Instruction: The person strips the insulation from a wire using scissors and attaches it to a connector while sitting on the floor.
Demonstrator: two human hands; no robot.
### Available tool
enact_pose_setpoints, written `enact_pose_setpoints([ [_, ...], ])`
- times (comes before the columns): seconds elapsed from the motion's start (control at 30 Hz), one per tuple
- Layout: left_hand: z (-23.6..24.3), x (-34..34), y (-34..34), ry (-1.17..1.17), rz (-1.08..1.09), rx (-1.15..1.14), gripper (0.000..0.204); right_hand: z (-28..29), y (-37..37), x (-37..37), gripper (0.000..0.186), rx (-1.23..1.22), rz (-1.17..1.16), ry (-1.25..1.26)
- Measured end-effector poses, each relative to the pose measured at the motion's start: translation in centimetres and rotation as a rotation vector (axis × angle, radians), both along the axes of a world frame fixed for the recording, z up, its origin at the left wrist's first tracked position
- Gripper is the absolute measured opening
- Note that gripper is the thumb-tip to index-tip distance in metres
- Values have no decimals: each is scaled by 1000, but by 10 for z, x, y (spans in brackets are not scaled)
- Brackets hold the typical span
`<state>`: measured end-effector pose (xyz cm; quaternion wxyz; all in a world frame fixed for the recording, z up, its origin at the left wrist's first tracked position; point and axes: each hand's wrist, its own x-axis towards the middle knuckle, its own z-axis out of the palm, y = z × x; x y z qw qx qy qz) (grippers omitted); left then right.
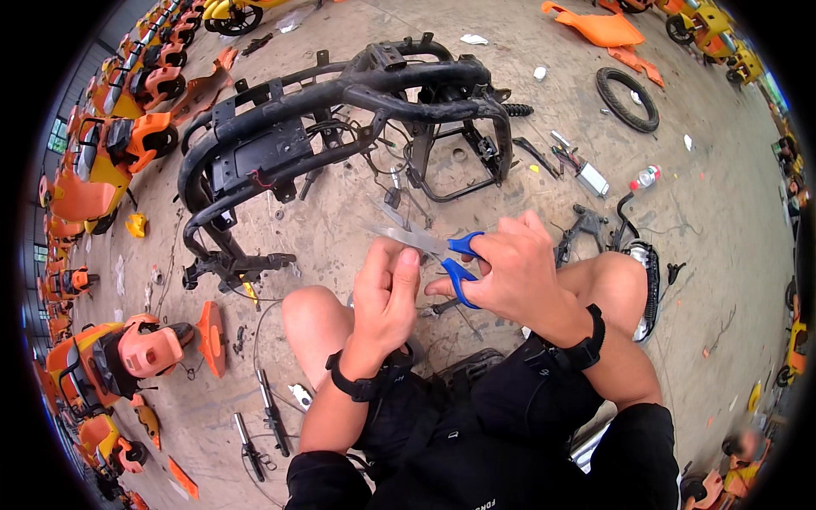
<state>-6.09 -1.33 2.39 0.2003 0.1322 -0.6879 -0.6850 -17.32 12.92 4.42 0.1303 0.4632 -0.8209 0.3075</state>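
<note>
My right hand [517,270] is closed around the blue handles of a pair of scissors [461,282], with a finger and the thumb at the loops. The scissors' metal blades stand a little apart and point left. My left hand [387,285] is closed beside the blades, its thumb up and fingers curled. Whatever it pinches is hidden, and I cannot tell whether it touches the blade. Just beyond my hands stands a black tubular scooter frame [280,115] with loose wires hanging from it.
A black tyre [627,99], a red-capped bottle [646,177] and a silver box with wires [591,180] lie to the right. Fork tubes [272,412] and orange panels [211,338] lie on the left floor. Rows of orange-yellow scooters [89,187] line the left side.
</note>
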Motion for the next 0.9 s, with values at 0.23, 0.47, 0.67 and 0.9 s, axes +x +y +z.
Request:
enact_pose_setpoints([
  [0.23,10,-2,5,-35,1,64,21,3,-4,1,56,-15,17,-58],
  [0.47,16,-3,3,-70,-97,115,20,4,1,0,52,123,-5,35],
  [0.67,13,-3,3,-46,-105,296,19,15,0,-5,56,98,-6,-51],
  [0.9,3,-6,2,88,-34,235,16,14,2,-4,67,105,50,-130],
])
